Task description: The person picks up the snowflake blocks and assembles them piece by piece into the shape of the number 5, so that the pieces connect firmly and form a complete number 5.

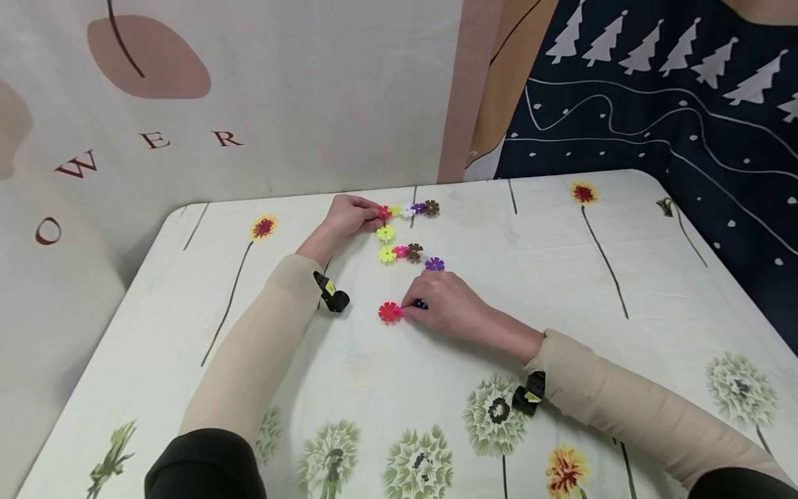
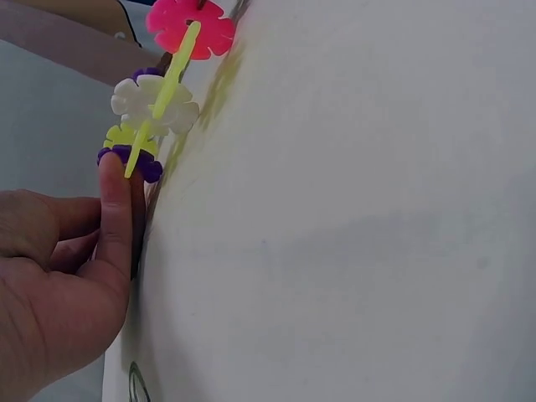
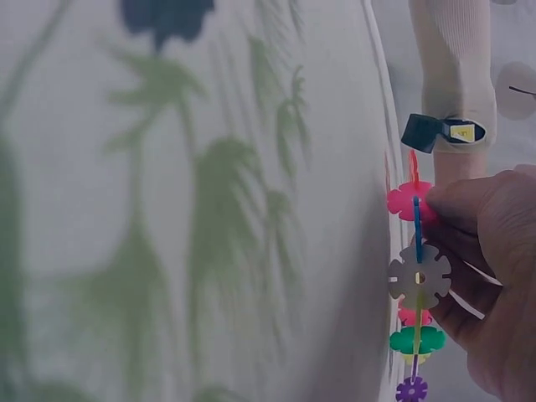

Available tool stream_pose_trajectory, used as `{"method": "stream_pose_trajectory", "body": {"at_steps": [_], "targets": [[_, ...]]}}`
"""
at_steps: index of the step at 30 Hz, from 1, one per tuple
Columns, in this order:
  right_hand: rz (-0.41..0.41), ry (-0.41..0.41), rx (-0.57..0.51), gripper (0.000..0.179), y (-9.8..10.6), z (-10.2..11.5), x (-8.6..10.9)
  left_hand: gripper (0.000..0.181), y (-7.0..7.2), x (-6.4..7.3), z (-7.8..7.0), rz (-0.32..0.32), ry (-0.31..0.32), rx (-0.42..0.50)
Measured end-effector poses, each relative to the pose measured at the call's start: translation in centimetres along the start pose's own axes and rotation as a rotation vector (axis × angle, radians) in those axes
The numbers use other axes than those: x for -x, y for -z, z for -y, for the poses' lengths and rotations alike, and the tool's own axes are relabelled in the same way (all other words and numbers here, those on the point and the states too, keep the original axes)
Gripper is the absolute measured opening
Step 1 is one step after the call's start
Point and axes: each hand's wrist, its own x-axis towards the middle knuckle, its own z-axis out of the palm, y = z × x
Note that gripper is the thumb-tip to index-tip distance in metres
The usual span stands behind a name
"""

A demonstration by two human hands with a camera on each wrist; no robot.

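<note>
A chain of interlocking plastic flower discs (image 1: 386, 254) winds over the table in a bent, S-like line, in yellow, pink, white, brown, purple and other colours. At its upper left corner my left hand (image 1: 351, 215) pinches a disc beside a red disc (image 1: 384, 213). The left wrist view shows a fingertip against a purple disc (image 2: 149, 166). Lower down, my right hand (image 1: 445, 305) pinches the chain near its red end disc (image 1: 389, 312). In the right wrist view, fingers grip a pink disc (image 3: 408, 202) above a translucent disc (image 3: 420, 276). The right hand hides part of the chain.
The table is covered by a white cloth (image 1: 337, 388) printed with flowers. A pale fabric backdrop (image 1: 312, 90) rises behind it, and a dark one with tree prints (image 1: 592, 118) stands at the right. Each wrist wears a black camera.
</note>
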Motion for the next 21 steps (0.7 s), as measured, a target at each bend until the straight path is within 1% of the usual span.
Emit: {"method": "stream_pose_trajectory", "body": {"at_steps": [6, 10, 13, 15, 18, 21], "targets": [[-0.007, -0.018, -0.008, 0.003, -0.1, 0.1, -0.1, 0.027, 0.2, -0.1, 0.1, 0.011, -0.011, 0.031], [-0.003, -0.011, -0.014, 0.004, -0.1, 0.2, -0.2, 0.028, 0.5, 0.0, 0.1, 0.015, -0.012, 0.045], [-0.006, -0.018, -0.037, 0.006, 0.0, 0.1, -0.2, 0.03, 0.8, 0.3, -0.1, 0.014, -0.011, 0.03], [-0.028, -0.021, -0.075, 0.009, 0.3, 0.0, -0.1, 0.033, 1.2, 0.7, -0.2, 0.009, -0.012, 0.01], [-0.09, -0.015, -0.15, 0.012, 0.7, -0.3, 0.3, 0.037, 2.2, 1.5, -0.3, 0.01, -0.027, 0.009], [-0.159, 0.015, -0.217, 0.014, 1.1, -1.0, 0.8, 0.04, 3.4, 2.5, -0.4, 0.017, -0.041, 0.056]]}}
